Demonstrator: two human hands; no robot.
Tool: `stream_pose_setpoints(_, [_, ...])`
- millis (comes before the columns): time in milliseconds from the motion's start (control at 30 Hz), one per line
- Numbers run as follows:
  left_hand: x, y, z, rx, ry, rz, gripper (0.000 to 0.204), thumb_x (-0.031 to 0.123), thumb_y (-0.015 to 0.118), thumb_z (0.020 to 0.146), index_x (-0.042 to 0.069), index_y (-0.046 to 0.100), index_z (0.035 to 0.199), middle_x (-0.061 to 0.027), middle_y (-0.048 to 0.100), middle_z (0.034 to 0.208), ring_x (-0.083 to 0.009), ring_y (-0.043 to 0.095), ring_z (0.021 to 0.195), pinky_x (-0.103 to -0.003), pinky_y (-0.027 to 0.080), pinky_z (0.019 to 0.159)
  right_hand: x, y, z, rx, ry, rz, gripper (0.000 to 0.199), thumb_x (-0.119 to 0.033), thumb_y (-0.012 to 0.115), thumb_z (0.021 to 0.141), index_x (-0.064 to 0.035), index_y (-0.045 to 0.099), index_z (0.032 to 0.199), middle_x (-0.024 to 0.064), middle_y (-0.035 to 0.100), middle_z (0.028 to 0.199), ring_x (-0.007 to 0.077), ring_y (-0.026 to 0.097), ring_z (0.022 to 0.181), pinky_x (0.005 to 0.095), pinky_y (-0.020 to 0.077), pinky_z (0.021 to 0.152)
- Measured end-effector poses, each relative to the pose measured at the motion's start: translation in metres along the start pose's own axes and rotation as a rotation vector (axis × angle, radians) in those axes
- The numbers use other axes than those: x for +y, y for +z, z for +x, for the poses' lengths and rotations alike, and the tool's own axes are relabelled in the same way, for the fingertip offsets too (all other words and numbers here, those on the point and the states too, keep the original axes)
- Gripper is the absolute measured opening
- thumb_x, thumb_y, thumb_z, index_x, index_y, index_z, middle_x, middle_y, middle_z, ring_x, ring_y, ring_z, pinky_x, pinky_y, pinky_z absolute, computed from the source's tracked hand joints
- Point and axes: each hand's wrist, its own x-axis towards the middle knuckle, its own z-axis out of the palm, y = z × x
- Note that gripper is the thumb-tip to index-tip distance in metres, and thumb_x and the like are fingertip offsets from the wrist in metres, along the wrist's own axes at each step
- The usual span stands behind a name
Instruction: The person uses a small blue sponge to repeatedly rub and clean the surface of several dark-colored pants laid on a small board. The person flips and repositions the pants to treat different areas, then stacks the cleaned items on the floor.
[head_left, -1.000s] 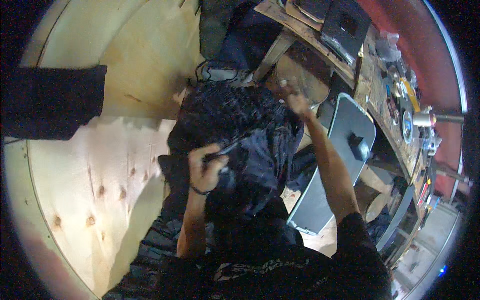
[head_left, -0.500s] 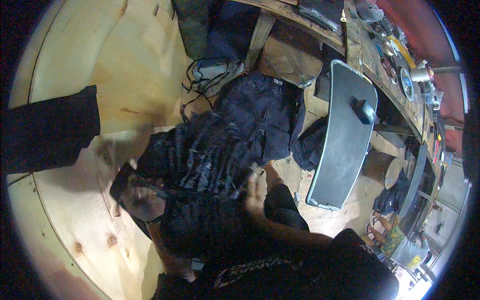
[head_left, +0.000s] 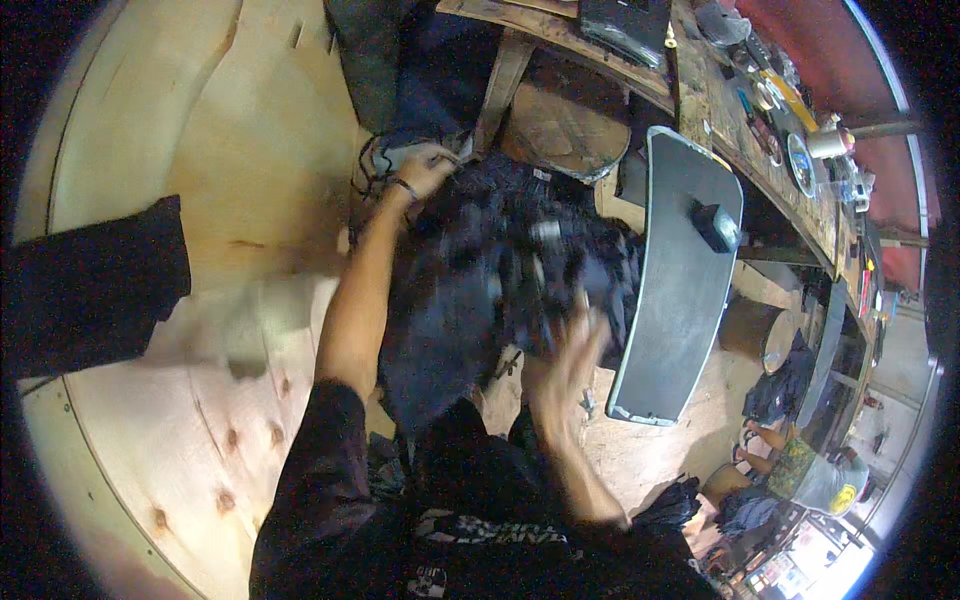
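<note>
A dark garment [head_left: 440,310], partly smeared by motion, stretches away in front of me. My left hand [head_left: 425,172] reaches to its far left corner, its fingers closed on the cloth. On the near right side my right hand [head_left: 568,360] is blurred over the garment's edge; its fingers seem extended, but whether they grip cloth I cannot tell. A small pale label [head_left: 541,175] shows near the far edge of the dark cloth, where separate layers are hard to make out.
To the right stands a dark, pale-edged board [head_left: 690,290] with a black block [head_left: 717,228] on it. A cluttered wooden workbench [head_left: 740,110] runs along the far right. Dark cloth [head_left: 100,280] hangs at left beside plywood [head_left: 200,420]. Another person [head_left: 815,480] is at lower right.
The garment, earlier bunched close to me, is now spread farther forward. My left hand has gone from near left to the far corner. My right hand has moved slightly right and forward.
</note>
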Motion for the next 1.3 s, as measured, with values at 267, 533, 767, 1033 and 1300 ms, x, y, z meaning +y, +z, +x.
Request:
stream_pose_setpoints(267, [-0.097,0.057,-0.084,0.115,-0.17,0.117,0.113,0.068,0.076,0.091,0.005,0.028,0.17,-0.0296,0.036,0.171,-0.0413,0.033,0.161,-0.048,0.03,0.13,0.128,0.1,0.239,-0.255,-0.109,-0.119,0.059,-0.051,0.039,0.118,0.0003,0.054,0.143,0.0205,0.066,0.132,0.0348,0.062,0.121,0.0448,0.0471,0.104])
stream_pose_setpoints(533, [-0.012,0.089,-0.115,0.776,0.027,0.439,0.057,0.05,0.072,0.099,0.012,0.061,0.141,-0.0264,0.06,0.135,-0.0504,0.055,0.128,-0.06,0.046,0.107,0.128,0.048,0.279,-0.42,-0.068,-0.256,0.068,-0.057,0.045,0.115,-0.0031,0.051,0.156,0.0211,0.067,0.125,0.0285,0.072,0.1,0.0388,0.0577,0.09])
stream_pose_setpoints(767, [0.025,0.192,-0.135,0.522,0.014,0.412,0.06,0.035,0.078,0.093,0.022,0.062,0.149,-0.0134,0.055,0.151,-0.0425,0.043,0.148,-0.069,0.027,0.124,0.059,0.04,0.19,-0.465,-0.462,-0.277,0.029,-0.03,0.047,0.118,-0.0015,0.053,0.121,0.0353,0.068,0.095,0.058,0.068,0.09,0.0591,0.0516,0.071])
stream_pose_setpoints(1033, [0.019,0.164,-0.068,0.591,-0.004,0.189,0.076,0.033,0.083,0.089,0.02,0.05,0.155,-0.017,0.058,0.142,-0.0413,0.037,0.156,-0.072,0.022,0.127,0.096,0.099,0.27,-0.71,-0.289,-0.408,0.049,-0.037,0.048,0.118,0.0003,0.057,0.148,0.0289,0.067,0.134,0.0441,0.065,0.123,0.0462,0.0528,0.1])
stream_pose_setpoints(1300, [0.058,0.292,-0.152,0.727,-0.42,0.149,0.052,0.031,0.069,0.099,0.006,0.059,0.144,-0.0205,0.053,0.147,-0.043,0.051,0.137,-0.063,0.043,0.112,0.13,0.074,0.313,-0.857,-0.076,-0.159,0.056,-0.038,0.053,0.115,-0.0033,0.049,0.159,0.0148,0.07,0.143,0.0258,0.07,0.125,0.0359,0.0603,0.083])
